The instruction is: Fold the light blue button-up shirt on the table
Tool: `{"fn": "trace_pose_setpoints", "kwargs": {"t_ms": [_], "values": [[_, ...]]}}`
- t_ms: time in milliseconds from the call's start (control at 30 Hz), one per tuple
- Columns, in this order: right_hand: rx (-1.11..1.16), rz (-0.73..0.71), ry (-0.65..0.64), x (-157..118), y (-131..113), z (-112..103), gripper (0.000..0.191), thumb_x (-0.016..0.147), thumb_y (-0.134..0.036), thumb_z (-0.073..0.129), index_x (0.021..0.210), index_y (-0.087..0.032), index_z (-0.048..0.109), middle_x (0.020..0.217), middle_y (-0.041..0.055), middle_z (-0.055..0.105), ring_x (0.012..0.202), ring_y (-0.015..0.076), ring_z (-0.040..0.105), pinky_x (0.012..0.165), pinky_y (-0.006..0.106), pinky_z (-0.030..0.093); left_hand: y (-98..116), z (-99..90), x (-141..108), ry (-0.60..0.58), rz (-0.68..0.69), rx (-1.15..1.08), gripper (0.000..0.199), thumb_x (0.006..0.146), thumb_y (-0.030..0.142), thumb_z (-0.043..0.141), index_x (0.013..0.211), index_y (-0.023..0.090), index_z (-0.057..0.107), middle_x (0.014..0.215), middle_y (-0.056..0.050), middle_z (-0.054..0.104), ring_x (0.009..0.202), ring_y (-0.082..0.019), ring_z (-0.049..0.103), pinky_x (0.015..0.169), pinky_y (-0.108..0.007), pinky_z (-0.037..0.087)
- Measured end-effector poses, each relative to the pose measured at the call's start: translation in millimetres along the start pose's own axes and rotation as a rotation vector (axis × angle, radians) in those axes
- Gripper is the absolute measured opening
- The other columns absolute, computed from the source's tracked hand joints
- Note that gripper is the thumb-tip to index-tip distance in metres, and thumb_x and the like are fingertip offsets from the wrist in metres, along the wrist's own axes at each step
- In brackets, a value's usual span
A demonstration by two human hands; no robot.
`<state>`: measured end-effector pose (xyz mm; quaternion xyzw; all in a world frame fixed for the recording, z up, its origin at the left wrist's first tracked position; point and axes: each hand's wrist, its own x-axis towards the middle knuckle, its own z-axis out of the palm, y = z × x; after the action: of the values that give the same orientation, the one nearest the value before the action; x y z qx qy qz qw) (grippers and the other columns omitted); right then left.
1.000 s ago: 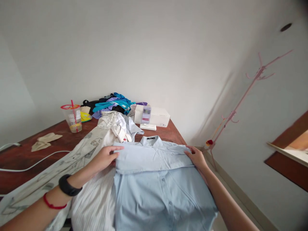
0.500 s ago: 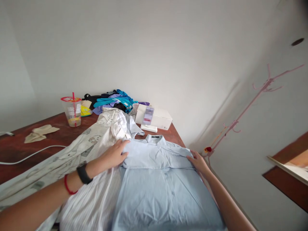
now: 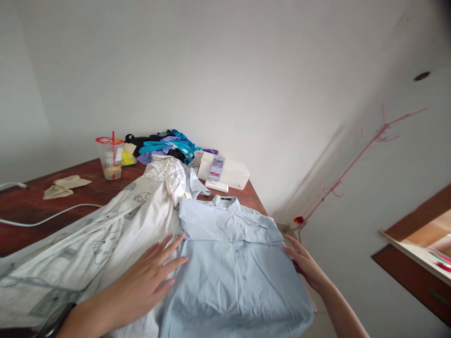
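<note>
While sliding nearer, leaves shirt fold seemingly set; releases grip at left hand, can't tell at right hand.

"What sort of place?"
"A home, apparently; heaped clothes at eleven o'clock; a takeaway drink cup further round, towards ten; a pink coat stand between one and two."
</note>
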<state>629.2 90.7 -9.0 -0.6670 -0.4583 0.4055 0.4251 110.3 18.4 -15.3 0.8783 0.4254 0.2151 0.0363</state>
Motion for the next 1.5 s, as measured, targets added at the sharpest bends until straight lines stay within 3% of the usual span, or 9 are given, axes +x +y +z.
{"fn": "trace_pose_setpoints", "kwargs": {"t_ms": [167,367,600,800,1033,1133,1300,1400,1500], "values": [[0.166,-0.014,-0.111,15.4,3.1,8.6,0.078,0.076,-0.048,0.082,0.143,-0.027,0.048,0.097,0.005,0.078,0.081,0.0251,0.073,0.065,0.031,0.056,9.5,-6.1,-8.7,-0.092,0.068,-0.051,0.065,0.089,0.008,0.055,0.143,0.045,0.056,0.164,0.005,0.035,0.15,-0.031,0.035,0.117,-0.049,0.042],[0.183,-0.087,-0.056,30.3,10.3,16.2,0.078,0.071,-0.048,0.084,0.138,-0.023,0.052,0.094,0.0063,0.078,0.079,0.0262,0.074,0.071,0.035,0.058,11.0,-7.6,-9.8,-0.151,0.044,-0.076,0.07,0.089,0.005,0.051,0.146,0.045,0.052,0.164,0.005,0.032,0.151,-0.03,0.032,0.12,-0.052,0.037],[0.04,-0.209,0.131,30.8,4.4,21.5,0.085,0.07,-0.059,0.076,0.142,-0.019,0.054,0.087,0.0045,0.078,0.074,0.027,0.074,0.065,0.035,0.058,16.3,-4.5,-9.7,-0.113,-0.038,-0.187,0.046,0.096,0.039,0.06,0.142,0.047,0.057,0.16,0.002,0.039,0.148,-0.033,0.038,0.12,-0.055,0.036],[-0.15,-0.428,0.158,24.3,-23.8,33.1,0.065,0.075,-0.055,0.073,0.126,-0.015,0.068,0.121,0.014,0.075,0.115,0.0338,0.067,0.096,0.041,0.055,30.1,-14.5,8.0,-0.044,-0.152,-0.22,0.041,0.098,0.051,0.056,0.136,0.037,0.065,0.161,-0.002,0.04,0.145,-0.034,0.043,0.114,-0.049,0.045],[-0.231,-0.574,0.042,12.1,-51.1,76.7,0.05,0.082,-0.046,0.07,0.122,-0.015,0.072,0.126,0.016,0.073,0.119,0.0341,0.067,0.095,0.043,0.057,53.2,-48.9,85.1,-0.131,-0.063,-0.563,0.055,0.098,0.05,0.056,0.151,0.033,0.049,0.16,-0.005,0.045,0.145,-0.028,0.045,0.121,-0.044,0.034],[-0.303,-0.583,-0.029,5.7,-57.7,97.7,0.048,0.086,-0.043,0.067,0.125,-0.015,0.072,0.128,0.015,0.072,0.108,0.0315,0.072,0.087,0.039,0.059,44.8,-27.6,135.9,-0.225,-0.104,-0.869,0.052,0.096,0.049,0.058,0.143,0.026,0.057,0.149,-0.01,0.057,0.137,-0.029,0.054,0.113,-0.04,0.043],[-0.412,-0.592,-0.1,-1.8,-59.8,128.0,0.043,0.09,-0.037,0.06,0.126,-0.018,0.072,0.127,0.0115,0.074,0.112,0.0314,0.07,0.079,0.036,0.059,26.2,19.1,206.6,-0.439,-0.455,-1.211,0.06,0.088,0.049,0.068,0.142,0.028,0.055,0.135,-0.015,0.063,0.087,-0.026,0.073,0.072,-0.034,0.058],[-0.42,-0.582,-0.139,-1.4,-53.7,139.0,0.042,0.091,-0.037,0.057,0.126,-0.019,0.072,0.126,0.0105,0.074,0.113,0.0313,0.069,0.08,0.036,0.058,23.9,34.3,233.0,-0.502,-0.468,-1.382,0.063,0.091,0.045,0.065,0.149,0.029,0.045,0.138,-0.014,0.058,0.075,-0.019,0.071,0.069,-0.031,0.057],[-0.438,-0.554,-0.148,-0.5,-47.8,142.8,0.044,0.091,-0.039,0.056,0.127,-0.019,0.071,0.123,0.0107,0.075,0.094,0.0273,0.073,0.077,0.035,0.057,24.8,47.0,250.4,-0.467,-0.475,-1.425,0.061,0.094,0.043,0.06,0.15,0.027,0.041,0.129,-0.012,0.063,0.074,-0.017,0.071,0.071,-0.03,0.057]]}}
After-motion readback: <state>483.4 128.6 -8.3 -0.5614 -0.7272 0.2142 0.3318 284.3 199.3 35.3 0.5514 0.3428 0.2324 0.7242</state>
